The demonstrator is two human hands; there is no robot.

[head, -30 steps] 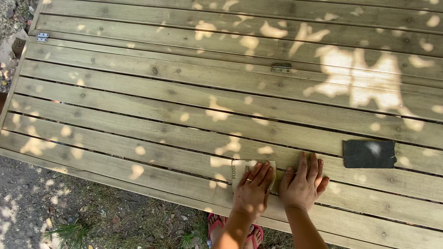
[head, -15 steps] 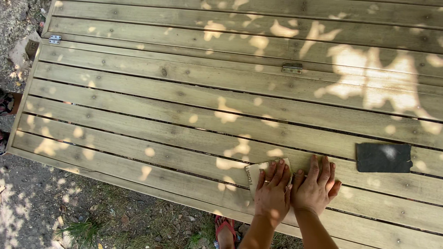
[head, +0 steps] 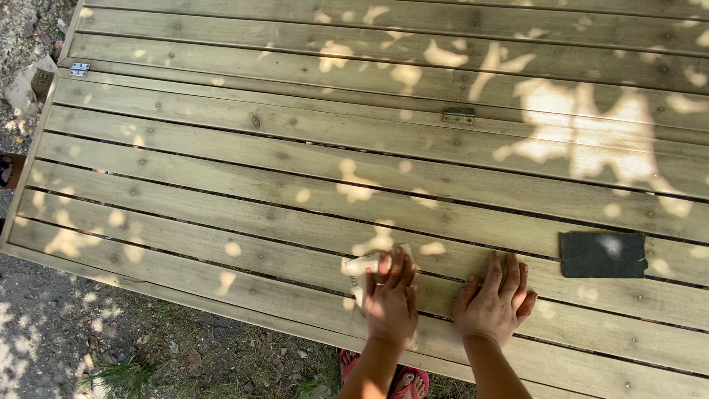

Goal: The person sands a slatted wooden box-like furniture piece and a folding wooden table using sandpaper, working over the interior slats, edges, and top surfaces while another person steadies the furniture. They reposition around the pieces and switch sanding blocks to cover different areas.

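My left hand [head: 391,303] lies flat with the fingers stretched forward and close together, pressing a pale sheet of sandpaper [head: 369,267] down onto a plank of the wooden table [head: 221,148]; nothing is pinched, the sheet is simply trapped under the palm and fingers, with one corner showing past the fingertips. My right hand [head: 493,307] lies just beside it, to the right of the sandpaper, also flat with the fingers slightly spread, and it holds nothing, only bracing on the bare wood. To do this well, I judge that I should keep the pressure even across the whole palm so the sheet does not curl or slip, and rub along the grain of the plank rather than across the gaps between boards. A dark rectangular sheet [head: 603,255] lies well to the right of the sandpaper, apart from both hands. A small metal hinge [head: 458,115] sits farther up the table from the sandpaper, and a red sandal [head: 402,378] shows below the near edge.
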